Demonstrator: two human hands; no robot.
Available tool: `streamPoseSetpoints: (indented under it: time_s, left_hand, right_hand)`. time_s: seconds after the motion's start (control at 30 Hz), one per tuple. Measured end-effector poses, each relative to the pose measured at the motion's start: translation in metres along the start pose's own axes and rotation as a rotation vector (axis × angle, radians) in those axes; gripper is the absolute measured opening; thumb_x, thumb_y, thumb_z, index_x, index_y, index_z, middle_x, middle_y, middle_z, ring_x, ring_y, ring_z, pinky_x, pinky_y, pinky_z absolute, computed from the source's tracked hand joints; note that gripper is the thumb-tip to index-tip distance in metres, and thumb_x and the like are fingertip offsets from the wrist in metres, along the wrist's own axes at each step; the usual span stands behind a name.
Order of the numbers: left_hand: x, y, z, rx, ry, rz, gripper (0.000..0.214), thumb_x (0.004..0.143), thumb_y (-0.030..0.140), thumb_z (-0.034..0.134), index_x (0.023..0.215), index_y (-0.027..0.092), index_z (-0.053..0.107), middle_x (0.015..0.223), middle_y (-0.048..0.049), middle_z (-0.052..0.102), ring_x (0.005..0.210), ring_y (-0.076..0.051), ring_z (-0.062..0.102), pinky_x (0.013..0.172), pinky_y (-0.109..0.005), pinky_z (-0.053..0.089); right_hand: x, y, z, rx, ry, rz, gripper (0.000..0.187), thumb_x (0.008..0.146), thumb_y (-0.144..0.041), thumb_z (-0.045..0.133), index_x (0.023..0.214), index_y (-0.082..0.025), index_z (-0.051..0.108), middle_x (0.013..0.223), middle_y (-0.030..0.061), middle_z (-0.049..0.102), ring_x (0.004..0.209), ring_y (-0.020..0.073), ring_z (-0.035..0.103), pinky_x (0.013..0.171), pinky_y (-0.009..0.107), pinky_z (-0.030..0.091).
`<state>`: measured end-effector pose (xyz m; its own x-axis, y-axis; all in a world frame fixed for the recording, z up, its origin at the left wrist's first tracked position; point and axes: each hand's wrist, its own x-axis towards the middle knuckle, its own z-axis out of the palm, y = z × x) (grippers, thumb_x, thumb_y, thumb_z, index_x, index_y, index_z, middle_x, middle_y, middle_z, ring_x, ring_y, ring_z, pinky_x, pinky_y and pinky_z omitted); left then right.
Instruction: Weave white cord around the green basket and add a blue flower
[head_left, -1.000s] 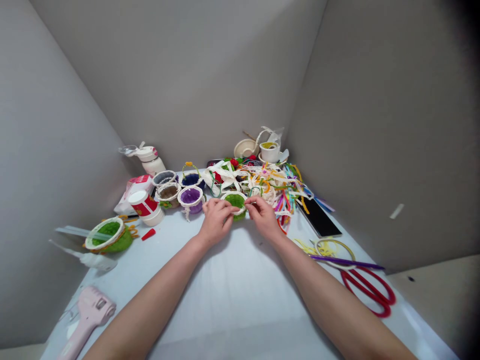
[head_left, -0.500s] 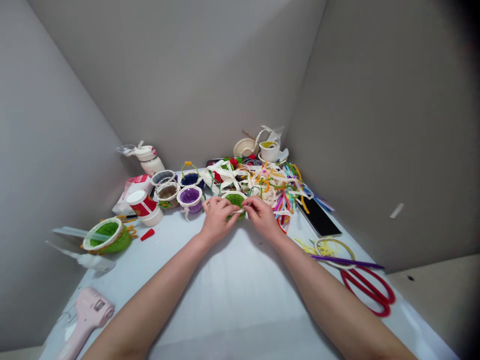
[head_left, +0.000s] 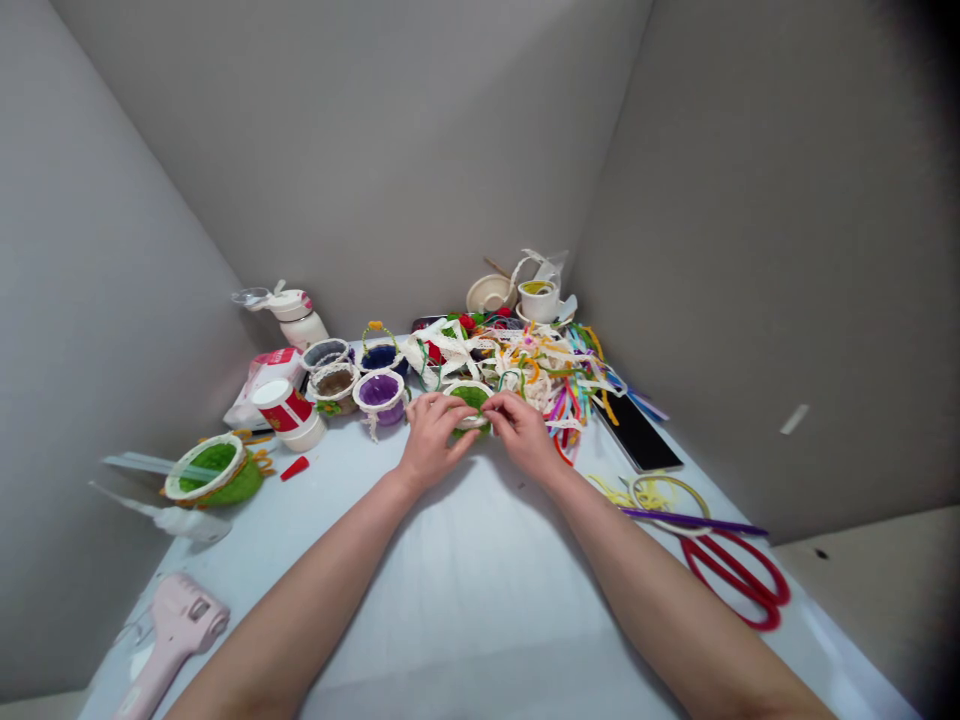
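Observation:
A small green woven basket [head_left: 470, 398] with a white lace rim sits on the white table [head_left: 457, 570] between my two hands. My left hand [head_left: 430, 437] curls round its left side, fingers bent against the rim. From the right, my right hand [head_left: 523, 430] pinches the lace at the rim with thumb and forefinger. Just behind the basket lies a heap of lace ribbon and coloured pipe cleaners [head_left: 536, 370].
Small lace-rimmed baskets [head_left: 380, 390] stand at the left, with a red and white cup [head_left: 287, 410], a larger green basket [head_left: 212, 468] and a pink glue gun [head_left: 174, 632]. A black phone [head_left: 637, 432], a wire ring [head_left: 666, 494] and red scissors [head_left: 739, 580] lie on the right. Grey walls enclose the table.
Both hands have closed in a little on the green basket, fingers shifting along its lace rim. Nothing else has moved.

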<state>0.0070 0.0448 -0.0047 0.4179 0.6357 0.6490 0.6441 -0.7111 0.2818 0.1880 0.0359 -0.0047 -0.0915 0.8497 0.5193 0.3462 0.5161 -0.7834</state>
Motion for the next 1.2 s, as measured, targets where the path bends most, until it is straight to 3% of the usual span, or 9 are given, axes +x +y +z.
streamPoseSetpoints:
  time_s: [0.2, 0.33, 0.4, 0.5, 0.63, 0.83, 1.0, 1.2]
  left_hand:
    - [0.005, 0.003, 0.005, -0.024, -0.062, -0.008, 0.018, 0.092, 0.035, 0.057, 0.089, 0.025, 0.071, 0.092, -0.0042, 0.069, 0.101, -0.025, 0.048, 0.091, -0.044, 0.029]
    - [0.005, -0.002, 0.0, -0.089, -0.004, -0.042, 0.024, 0.087, 0.04, 0.063, 0.105, 0.025, 0.066, 0.116, -0.0068, 0.063, 0.112, -0.026, 0.047, 0.097, -0.044, 0.031]
    - [0.003, -0.007, -0.005, -0.144, 0.107, -0.137, 0.034, 0.087, 0.041, 0.062, 0.114, 0.022, 0.059, 0.122, -0.0094, 0.057, 0.114, -0.026, 0.047, 0.098, -0.042, 0.034]
    - [-0.001, -0.015, -0.008, -0.262, 0.22, -0.392, 0.029, 0.091, 0.038, 0.054, 0.113, 0.02, 0.054, 0.105, -0.0075, 0.059, 0.098, -0.021, 0.054, 0.089, -0.036, 0.042]
    - [-0.005, -0.019, -0.003, -0.416, 0.131, -0.568, 0.03, 0.09, 0.037, 0.054, 0.114, 0.02, 0.051, 0.089, -0.0027, 0.059, 0.084, -0.018, 0.056, 0.079, -0.03, 0.043]
    - [-0.004, -0.024, 0.009, -0.55, 0.218, -0.596, 0.026, 0.085, 0.03, 0.061, 0.108, 0.021, 0.056, 0.099, -0.0042, 0.061, 0.087, -0.017, 0.056, 0.075, -0.027, 0.043]
    - [0.003, -0.028, 0.012, -0.545, 0.254, -0.577, 0.024, 0.081, 0.026, 0.064, 0.104, 0.021, 0.058, 0.089, -0.0012, 0.059, 0.081, -0.015, 0.054, 0.074, -0.025, 0.043]
    - [0.008, -0.024, 0.012, -0.55, 0.263, -0.575, 0.037, 0.079, 0.026, 0.068, 0.112, 0.021, 0.051, 0.09, -0.0007, 0.056, 0.079, -0.014, 0.054, 0.071, -0.025, 0.044]
  right_hand:
    - [-0.001, 0.0, 0.0, -0.015, -0.017, 0.016, 0.011, 0.089, -0.02, 0.051, 0.083, -0.02, 0.06, 0.082, 0.0025, 0.06, 0.081, 0.0171, 0.056, 0.076, 0.03, 0.043]
    - [-0.001, 0.001, 0.001, -0.004, -0.017, 0.037, 0.011, 0.09, -0.021, 0.051, 0.085, -0.02, 0.061, 0.081, 0.0025, 0.06, 0.08, 0.0178, 0.056, 0.075, 0.03, 0.043]
    - [-0.001, 0.001, 0.001, 0.0, -0.012, 0.049, 0.011, 0.09, -0.023, 0.051, 0.086, -0.02, 0.061, 0.08, 0.0026, 0.06, 0.08, 0.0182, 0.057, 0.074, 0.03, 0.044]
    - [-0.002, 0.001, 0.001, 0.005, -0.012, 0.054, 0.012, 0.09, -0.023, 0.051, 0.085, -0.02, 0.061, 0.079, 0.0028, 0.06, 0.08, 0.0186, 0.057, 0.072, 0.03, 0.044]
    - [-0.002, 0.0, 0.001, 0.009, -0.012, 0.053, 0.011, 0.089, -0.022, 0.051, 0.084, -0.02, 0.061, 0.079, 0.0028, 0.06, 0.08, 0.0186, 0.057, 0.071, 0.03, 0.044]
    - [-0.002, 0.001, 0.001, 0.001, -0.016, 0.058, 0.012, 0.089, -0.023, 0.051, 0.084, -0.02, 0.061, 0.08, 0.0026, 0.061, 0.079, 0.018, 0.057, 0.071, 0.029, 0.044]
    - [-0.002, 0.0, 0.001, -0.011, -0.029, 0.04, 0.011, 0.089, -0.022, 0.051, 0.085, -0.02, 0.061, 0.084, 0.0024, 0.062, 0.079, 0.0168, 0.056, 0.072, 0.028, 0.043]
    - [-0.003, -0.002, 0.001, -0.018, -0.029, 0.028, 0.011, 0.089, -0.022, 0.05, 0.085, -0.02, 0.061, 0.083, 0.0026, 0.061, 0.079, 0.017, 0.056, 0.073, 0.029, 0.043]
